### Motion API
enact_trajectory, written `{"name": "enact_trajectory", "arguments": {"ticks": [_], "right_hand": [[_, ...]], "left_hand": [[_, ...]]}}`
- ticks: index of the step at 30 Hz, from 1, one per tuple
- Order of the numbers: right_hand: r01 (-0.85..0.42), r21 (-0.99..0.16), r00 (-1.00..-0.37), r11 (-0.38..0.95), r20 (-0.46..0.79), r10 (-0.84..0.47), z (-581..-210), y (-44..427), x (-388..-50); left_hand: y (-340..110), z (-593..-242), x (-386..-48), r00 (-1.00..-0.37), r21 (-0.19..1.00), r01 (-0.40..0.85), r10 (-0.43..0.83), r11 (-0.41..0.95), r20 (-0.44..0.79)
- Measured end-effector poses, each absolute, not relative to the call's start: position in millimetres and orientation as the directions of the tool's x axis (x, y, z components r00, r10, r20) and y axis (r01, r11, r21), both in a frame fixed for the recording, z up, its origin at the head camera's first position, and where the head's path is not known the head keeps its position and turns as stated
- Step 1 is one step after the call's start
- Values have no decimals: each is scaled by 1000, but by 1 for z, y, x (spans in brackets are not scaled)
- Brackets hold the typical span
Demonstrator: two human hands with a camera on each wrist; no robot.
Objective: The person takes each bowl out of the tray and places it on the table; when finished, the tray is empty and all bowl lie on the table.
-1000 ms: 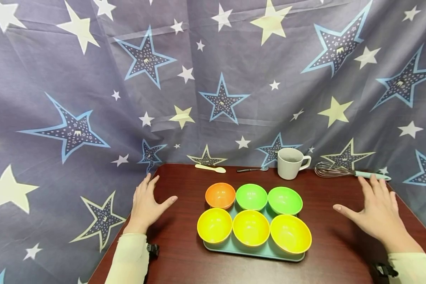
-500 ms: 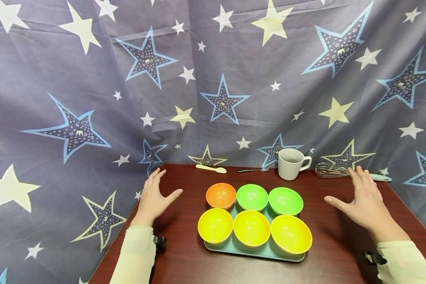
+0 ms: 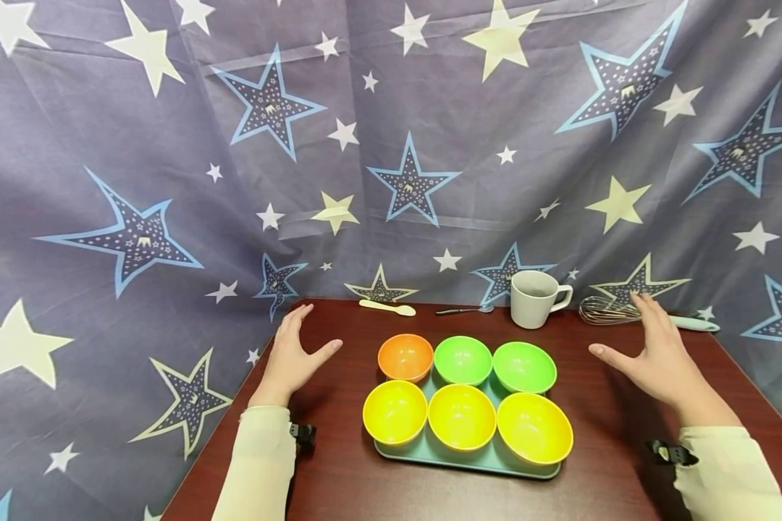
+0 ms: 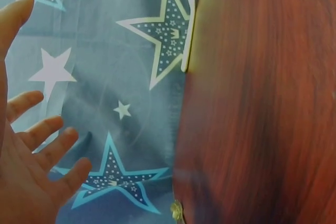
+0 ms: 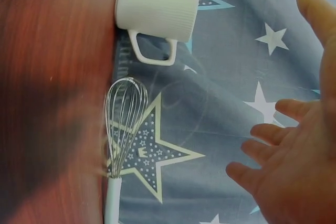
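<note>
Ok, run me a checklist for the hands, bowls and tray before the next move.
1. Left hand holding nothing: ok, palm bare in its wrist view.
2. Right hand holding nothing: ok, and apart from the whisk.
3. Three yellow bowls upright in the front row: ok.
4. Orange bowl and two green bowls upright behind them: ok.
5. Bowls sitting firmly on the tray: cannot tell, bases hidden.
</note>
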State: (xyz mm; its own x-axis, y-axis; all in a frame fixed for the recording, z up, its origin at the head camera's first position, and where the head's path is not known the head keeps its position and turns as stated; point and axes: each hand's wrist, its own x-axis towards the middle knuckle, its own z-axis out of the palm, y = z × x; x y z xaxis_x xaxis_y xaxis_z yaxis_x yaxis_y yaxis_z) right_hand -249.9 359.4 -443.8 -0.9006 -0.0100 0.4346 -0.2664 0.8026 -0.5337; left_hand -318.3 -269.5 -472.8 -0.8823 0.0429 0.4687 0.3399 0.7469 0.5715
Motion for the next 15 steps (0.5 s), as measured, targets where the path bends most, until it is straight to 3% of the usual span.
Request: {"name": "enact_trajectory", "arguments": {"ticks": [15], "right_hand": [[-229, -653, -956, 722, 291, -39, -455, 351, -259]], "left_hand": [[-248, -474, -323, -927, 707, 337, 87, 622, 366]]}}
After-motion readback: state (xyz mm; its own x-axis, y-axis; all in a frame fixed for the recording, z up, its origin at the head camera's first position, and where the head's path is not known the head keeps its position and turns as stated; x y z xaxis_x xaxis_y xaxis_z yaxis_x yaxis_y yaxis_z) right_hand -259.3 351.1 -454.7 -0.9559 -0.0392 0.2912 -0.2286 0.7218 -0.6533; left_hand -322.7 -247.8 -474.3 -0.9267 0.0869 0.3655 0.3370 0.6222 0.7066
